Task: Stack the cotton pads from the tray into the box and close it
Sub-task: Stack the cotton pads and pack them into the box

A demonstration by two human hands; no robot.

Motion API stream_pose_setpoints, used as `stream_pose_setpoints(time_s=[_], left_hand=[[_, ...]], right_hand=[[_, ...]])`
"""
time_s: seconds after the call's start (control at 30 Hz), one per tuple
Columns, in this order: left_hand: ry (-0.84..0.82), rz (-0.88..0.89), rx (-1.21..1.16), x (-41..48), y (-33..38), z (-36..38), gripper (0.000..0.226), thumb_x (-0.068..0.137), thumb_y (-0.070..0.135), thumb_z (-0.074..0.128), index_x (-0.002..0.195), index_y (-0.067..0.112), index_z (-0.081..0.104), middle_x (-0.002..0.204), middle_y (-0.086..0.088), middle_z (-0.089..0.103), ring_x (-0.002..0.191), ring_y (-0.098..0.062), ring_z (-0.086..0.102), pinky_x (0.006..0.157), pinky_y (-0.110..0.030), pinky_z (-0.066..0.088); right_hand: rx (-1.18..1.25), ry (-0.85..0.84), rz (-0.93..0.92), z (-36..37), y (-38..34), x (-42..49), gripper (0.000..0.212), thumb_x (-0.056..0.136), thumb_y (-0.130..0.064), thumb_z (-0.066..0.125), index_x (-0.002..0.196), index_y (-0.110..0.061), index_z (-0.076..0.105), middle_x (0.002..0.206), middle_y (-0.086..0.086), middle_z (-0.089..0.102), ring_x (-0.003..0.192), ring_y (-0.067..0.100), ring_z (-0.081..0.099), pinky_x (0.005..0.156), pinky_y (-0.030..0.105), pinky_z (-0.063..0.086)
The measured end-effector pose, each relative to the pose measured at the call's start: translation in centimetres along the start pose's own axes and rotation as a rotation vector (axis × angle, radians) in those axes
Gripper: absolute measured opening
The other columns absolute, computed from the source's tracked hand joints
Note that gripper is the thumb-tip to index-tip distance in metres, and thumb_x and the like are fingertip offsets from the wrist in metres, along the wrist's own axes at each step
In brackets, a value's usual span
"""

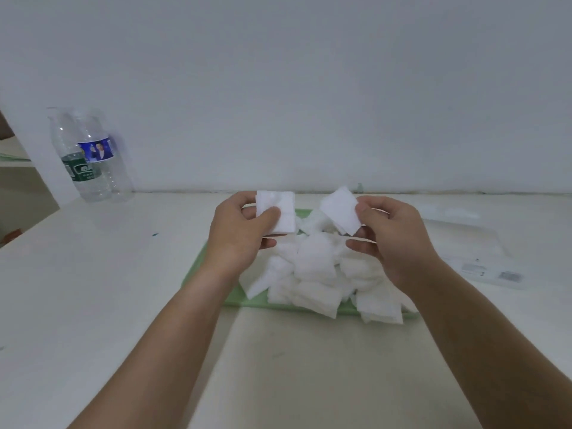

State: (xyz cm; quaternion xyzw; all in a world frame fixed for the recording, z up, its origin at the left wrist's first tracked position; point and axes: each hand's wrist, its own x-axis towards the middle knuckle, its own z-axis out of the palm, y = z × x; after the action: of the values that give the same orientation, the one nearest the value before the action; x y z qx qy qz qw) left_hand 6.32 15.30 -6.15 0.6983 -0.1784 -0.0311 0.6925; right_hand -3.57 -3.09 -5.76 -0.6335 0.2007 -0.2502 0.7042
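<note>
While above the tray [231,300], pads [280,204] in left hand [238,239], right hand [399,243].

Pads [315,261]: white, square, soft, heaped loosely and overlapping on the tray [202,252]; several overhang its near rim. Tray: pale green, flat, mostly covered.

Left pad [280,221]: pinched upright by the left hand [235,233] above the tray's far side.

Right pad [339,209]: pinched by the right hand [393,239], tilted, apart from the left pad.

Box [470,243]: clear plastic, lying right of the tray; lid state cannot be told.
</note>
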Motion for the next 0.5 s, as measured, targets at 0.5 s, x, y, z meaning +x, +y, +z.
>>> stream_pose_setpoints(time_s=[0.5], left_hand=[[-0.081, -0.076, -0.209, -2.1, -0.8, 7.0, 0.017, 0.093, 0.011, 0.07, 0.109, 0.011, 0.066, 0.09, -0.002, 0.079, 0.081, -0.012, 0.075, 0.069, -0.024, 0.059]], right_hand=[[0.424, -0.218, 0.098, -2.4, 1.6, -1.7, 0.036, 0.071, -0.012, 0.075, 0.106, -0.006, 0.066, 0.091, 0.012, 0.069, 0.077, 0.019, 0.065, 0.07, 0.025, 0.057]])
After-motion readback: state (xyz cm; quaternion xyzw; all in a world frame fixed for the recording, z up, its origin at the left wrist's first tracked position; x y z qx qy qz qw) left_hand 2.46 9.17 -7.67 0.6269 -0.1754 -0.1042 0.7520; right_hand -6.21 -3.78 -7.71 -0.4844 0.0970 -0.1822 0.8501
